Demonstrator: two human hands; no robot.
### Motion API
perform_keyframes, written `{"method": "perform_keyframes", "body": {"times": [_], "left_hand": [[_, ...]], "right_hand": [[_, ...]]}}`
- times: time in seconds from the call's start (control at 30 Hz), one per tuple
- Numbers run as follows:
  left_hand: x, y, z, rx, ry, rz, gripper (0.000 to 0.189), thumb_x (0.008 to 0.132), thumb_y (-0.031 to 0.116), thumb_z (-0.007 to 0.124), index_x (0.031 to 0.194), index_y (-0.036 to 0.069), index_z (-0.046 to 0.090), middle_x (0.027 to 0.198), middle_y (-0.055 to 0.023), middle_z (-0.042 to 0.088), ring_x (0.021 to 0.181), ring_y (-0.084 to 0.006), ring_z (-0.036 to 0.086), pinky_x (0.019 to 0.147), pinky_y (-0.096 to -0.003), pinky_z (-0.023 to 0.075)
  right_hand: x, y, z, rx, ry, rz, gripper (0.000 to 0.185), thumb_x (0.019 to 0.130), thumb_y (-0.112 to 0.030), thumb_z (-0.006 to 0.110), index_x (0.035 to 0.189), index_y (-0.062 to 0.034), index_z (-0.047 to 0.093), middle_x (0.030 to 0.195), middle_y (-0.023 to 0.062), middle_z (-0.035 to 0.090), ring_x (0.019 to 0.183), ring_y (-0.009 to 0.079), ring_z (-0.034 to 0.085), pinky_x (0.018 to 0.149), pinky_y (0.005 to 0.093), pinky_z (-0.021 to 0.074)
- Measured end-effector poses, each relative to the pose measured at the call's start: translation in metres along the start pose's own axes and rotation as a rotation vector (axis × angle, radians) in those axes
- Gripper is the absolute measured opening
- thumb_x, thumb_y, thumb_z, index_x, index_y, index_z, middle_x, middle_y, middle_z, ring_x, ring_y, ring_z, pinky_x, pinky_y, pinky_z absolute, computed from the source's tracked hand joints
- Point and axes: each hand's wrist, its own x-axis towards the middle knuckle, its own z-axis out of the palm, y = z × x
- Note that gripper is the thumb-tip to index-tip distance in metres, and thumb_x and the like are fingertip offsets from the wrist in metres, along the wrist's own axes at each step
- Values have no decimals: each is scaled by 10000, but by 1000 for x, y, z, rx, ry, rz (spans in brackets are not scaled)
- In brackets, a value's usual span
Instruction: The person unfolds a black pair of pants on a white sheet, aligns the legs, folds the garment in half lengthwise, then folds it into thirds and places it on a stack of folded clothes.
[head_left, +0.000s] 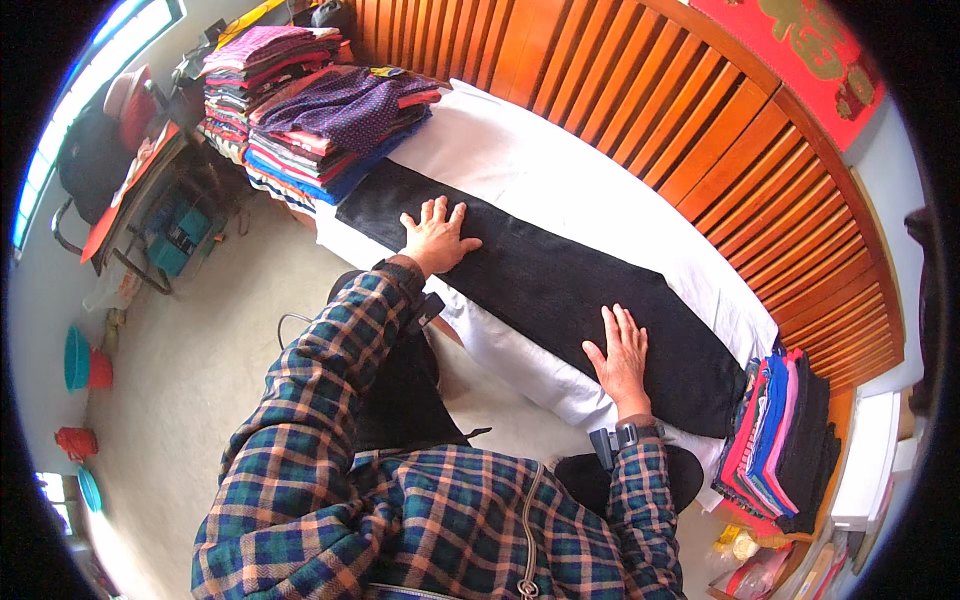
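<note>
Black folded trousers (555, 277) lie lengthwise on a white cloth (540, 165) that covers a wooden bench. My left hand (439, 238) rests flat on their narrower part with its fingers spread. Farther right, my right hand (621, 352) lies palm down on the wider part, thumb apart from the fingers. Neither hand grips the fabric. Both wrists wear dark straps over plaid sleeves. At the trousers' left end stands a stack of folded clothes (300, 161) with a purple dotted garment (341, 105) on top. Another stack of folded clothes (776, 442) adjoins their right end.
The bench's slatted wooden back (652, 120) runs along the far side. A taller pile of folded clothes (232, 90) stands at the upper left. On the left are a metal-framed chair (139, 262) and a teal basin (76, 358). Plastic bags (742, 555) lie at the lower right.
</note>
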Motion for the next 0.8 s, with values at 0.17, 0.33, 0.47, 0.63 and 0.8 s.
{"method": "perform_keyframes", "body": {"times": [0.17, 0.33, 0.47, 0.63, 0.8], "left_hand": [[14, -28, -5, 10, 16, -180, 745, 932, 581, 563, 1524, 166, 384, 1607, -154, 253, 1484, -343, 226, 1079, -734, 218], [24, -63, 1, -65, 163, -249, 608, 917, 481, 616, 1449, 221, 478, 1562, -152, 321, 1465, -341, 250, 1069, -768, 165], [29, -88, 4, -11, 318, -367, 639, 890, 437, 665, 1414, 118, 488, 1537, -151, 350, 1432, -342, 300, 1072, -707, 216], [26, -107, -4, -81, 352, -618, 546, 883, 278, 632, 1360, 55, 486, 1467, -181, 381, 1384, -394, 351, 1024, -734, 308], [18, -113, -24, -48, 316, -736, 455, 877, 224, 597, 1302, 64, 567, 1380, -157, 506, 1321, -342, 461, 1039, -574, 399]], "right_hand": [[1, -3, 0, 18, -34, 52, 719, 948, -536, 551, 1530, -161, 359, 1586, 123, 325, 1476, 327, 276, 1201, 586, 149], [2, -3, -1, 12, -31, 41, 706, 963, -550, 521, 1532, -164, 358, 1584, 125, 327, 1477, 327, 274, 1203, 584, 152], [2, -2, -1, -11, -24, 27, 694, 970, -543, 514, 1530, -162, 361, 1577, 129, 336, 1474, 328, 281, 1198, 584, 164], [0, -3, -1, 11, 1, 18, 688, 971, -539, 515, 1525, -159, 371, 1573, 131, 342, 1468, 331, 289, 1195, 584, 169], [0, -2, 1, 2, 2, 20, 688, 970, -544, 513, 1523, -158, 376, 1575, 128, 341, 1467, 331, 291, 1194, 584, 173]]}}
